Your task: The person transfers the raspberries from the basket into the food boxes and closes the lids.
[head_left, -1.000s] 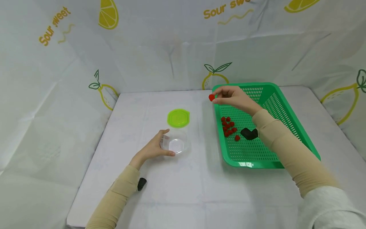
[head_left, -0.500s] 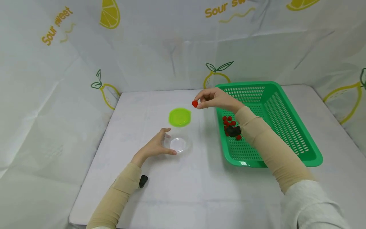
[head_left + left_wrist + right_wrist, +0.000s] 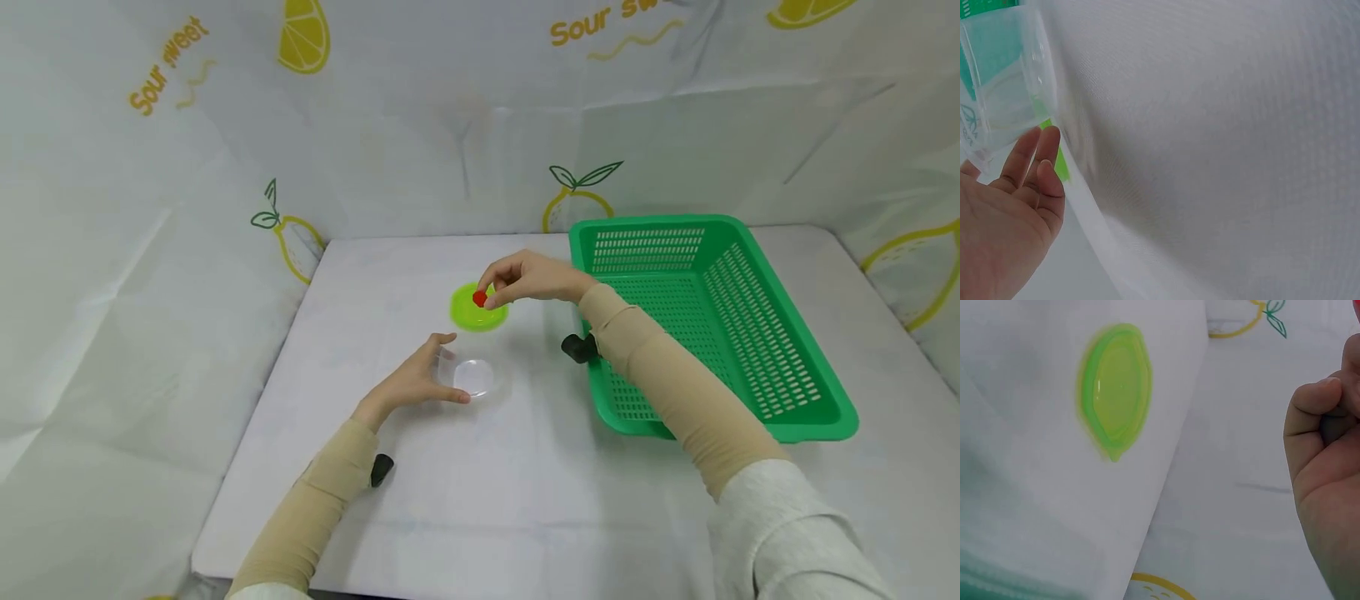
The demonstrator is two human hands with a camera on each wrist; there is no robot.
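Note:
My left hand (image 3: 412, 379) holds the side of a clear plastic container (image 3: 474, 377) on the table, thumb at its near side and fingers at the far side. In the left wrist view the fingers touch the see-through wall of this container (image 3: 1004, 81). Between right thumb and fingertips I pinch a small red raspberry (image 3: 480, 297). My right hand (image 3: 534, 277) is up over the table, and from the head the raspberry appears in front of a bright green lid (image 3: 467, 318). The right wrist view shows the lid (image 3: 1119, 387) lying apart from that hand.
On the right stands a green slotted basket (image 3: 660, 221); my right forearm crosses its near-left part and covers any raspberries there. A white cloth with lemon prints (image 3: 577, 208) hangs behind and beside the table. Dark wrist-worn pieces (image 3: 381, 470) stick out from both arms.
My right hand has carried the raspberry left and towards me, from above the basket's left edge to over the lid. The left hand keeps its place at the container.

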